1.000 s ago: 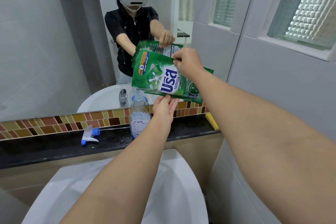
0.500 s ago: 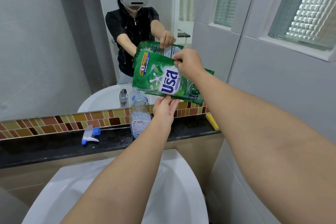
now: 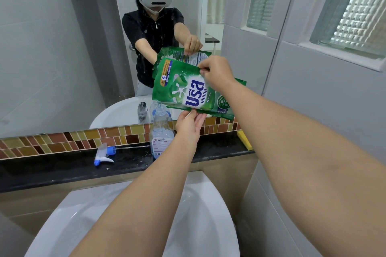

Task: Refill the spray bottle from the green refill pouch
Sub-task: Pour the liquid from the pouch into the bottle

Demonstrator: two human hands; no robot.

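Right hand (image 3: 217, 73): yours, pinching the raised top edge of the green refill pouch (image 3: 188, 92) between thumb and fingers.
Left hand (image 3: 189, 125): fingers nearly straight, propping the pouch's lower edge from beneath.
Pouch: tilted, long axis sloping down to your left, low corner directly above the neck of the spray bottle (image 3: 160, 131); a thin stream appears to run into it.
Bottle: upright, uncapped, near the middle of the black ledge (image 3: 62, 169), just left of your left hand, which is the nearer one.
Trigger head (image 3: 103, 155): lying on the ledge, well left of the bottle.
Yellow sponge (image 3: 244, 140): at the ledge's right end.
Change from the earlier frames: almost none; pouch, both hands and bottle are where they were.
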